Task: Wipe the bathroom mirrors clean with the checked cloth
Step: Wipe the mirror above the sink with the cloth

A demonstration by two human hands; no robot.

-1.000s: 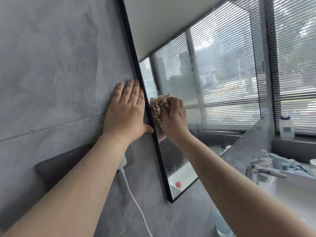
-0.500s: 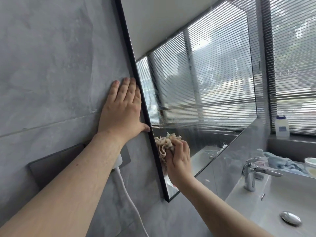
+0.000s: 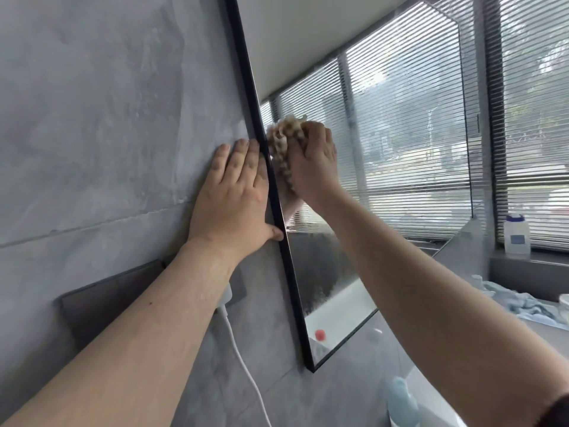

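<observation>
The left hand point(image 3: 235, 192) lies flat with straight fingers on the grey wall point(image 3: 101, 118), just beside the mirror's black frame point(image 3: 271, 192), its thumb touching that frame; the right hand point(image 3: 314, 163) grips the bunched checked cloth point(image 3: 281, 140), fingers curled round it, and presses it against the mirror point(image 3: 385, 134) close to the frame; a white bottle point(image 3: 517, 234) stands on the window ledge; a blue towel point(image 3: 523, 303) lies below it.

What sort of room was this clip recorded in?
Most likely a bathroom: a black-framed wall mirror hangs on a grey tiled wall, and its lower part reflects what looks like a white basin. A window with slatted blinds runs along the far side.
</observation>
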